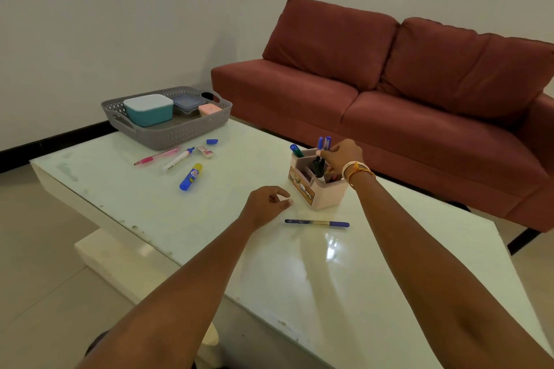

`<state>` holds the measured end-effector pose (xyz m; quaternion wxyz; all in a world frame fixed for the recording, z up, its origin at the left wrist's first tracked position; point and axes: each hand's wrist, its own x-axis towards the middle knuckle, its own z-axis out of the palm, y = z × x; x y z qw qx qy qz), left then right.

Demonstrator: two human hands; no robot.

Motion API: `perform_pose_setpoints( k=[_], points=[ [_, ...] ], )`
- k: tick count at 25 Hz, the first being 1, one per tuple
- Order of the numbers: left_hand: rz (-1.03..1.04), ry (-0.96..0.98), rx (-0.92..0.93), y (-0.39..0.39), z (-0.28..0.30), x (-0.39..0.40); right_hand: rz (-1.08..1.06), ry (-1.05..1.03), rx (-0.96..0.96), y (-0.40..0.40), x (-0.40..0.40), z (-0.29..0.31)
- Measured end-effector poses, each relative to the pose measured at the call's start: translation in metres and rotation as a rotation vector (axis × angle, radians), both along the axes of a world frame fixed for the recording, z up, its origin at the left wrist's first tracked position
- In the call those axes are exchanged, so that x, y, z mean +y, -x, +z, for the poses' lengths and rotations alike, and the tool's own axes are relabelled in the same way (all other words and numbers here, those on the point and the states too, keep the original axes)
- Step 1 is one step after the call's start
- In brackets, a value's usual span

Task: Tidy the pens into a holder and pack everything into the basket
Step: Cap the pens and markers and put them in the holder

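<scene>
Right of centre, the right hand [340,156] pinches two blue pens [324,144] standing in the pink pen holder [317,186]. The left hand [266,204] hangs loosely curled, empty. Another blue pen [317,223] lies below the holder; the grey basket [168,129] sits upper left.

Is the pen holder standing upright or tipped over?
Upright. The pen holder stands on its base on the table, opening upward, pens sticking up.

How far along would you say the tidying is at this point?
Done: some pens stand in the holder. In hand: the right hand holds pens over it. Left: the blue pen, pink pen, marker, glue stick, eraser and holder, all outside the basket.
</scene>
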<state>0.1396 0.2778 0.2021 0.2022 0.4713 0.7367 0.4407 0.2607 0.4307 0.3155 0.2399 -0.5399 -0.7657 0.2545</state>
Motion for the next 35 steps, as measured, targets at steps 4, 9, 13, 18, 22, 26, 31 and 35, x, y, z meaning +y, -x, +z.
perform_pose_setpoints(
  k=[4,9,13,18,22,26,31,35],
  points=[
    [-0.130,0.027,0.247,-0.022,-0.007,-0.017,-0.146,-0.009,0.186,-0.013,-0.015,-0.003],
    [0.017,-0.133,-0.076,-0.023,0.000,-0.031,-0.199,-0.002,0.208,-0.037,-0.033,-0.009],
    [0.116,-0.297,-0.432,-0.021,0.007,-0.043,-0.049,0.183,0.305,-0.038,-0.051,0.001],
    [0.207,-0.389,-0.482,-0.040,0.023,-0.032,0.341,0.409,0.587,-0.033,-0.069,0.023],
    [0.192,-0.185,-0.084,-0.024,0.023,-0.032,0.038,-0.058,0.801,-0.029,-0.040,0.029],
    [0.155,0.028,0.228,0.000,-0.007,-0.048,-0.070,-0.288,0.365,-0.018,-0.012,0.022],
    [0.100,0.064,0.401,0.003,-0.012,-0.049,0.000,-0.113,-0.020,-0.002,-0.008,0.008],
    [0.099,0.024,0.401,0.005,-0.016,-0.049,-0.017,-0.091,-0.117,-0.010,-0.010,-0.001]
  ],
)
